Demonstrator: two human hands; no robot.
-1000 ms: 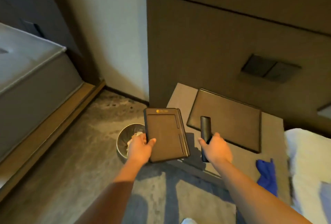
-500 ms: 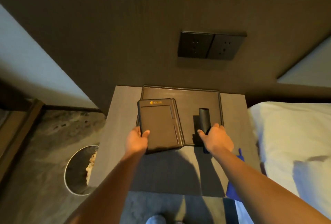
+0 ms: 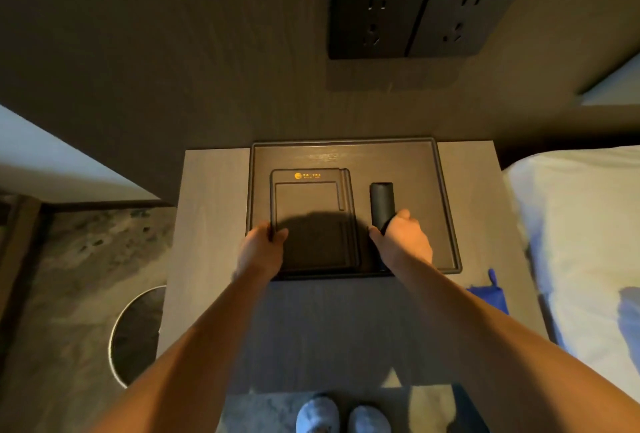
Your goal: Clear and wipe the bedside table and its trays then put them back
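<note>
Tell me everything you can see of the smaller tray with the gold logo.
The smaller tray is dark, matte and rectangular with rounded corners, a raised rim, a gold logo at its far edge and a narrow slot along its right side. It lies flat inside the large tray, left of the remote. The left hand grips its near-left edge.

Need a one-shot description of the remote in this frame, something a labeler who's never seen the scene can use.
Find the grey bedside table below the wall sockets; a large dark tray sits on it. Inside lie two dark items: a flat small tray with a gold logo, and, to its right, the remote, a narrow rounded bar gripped by the right hand.
</note>
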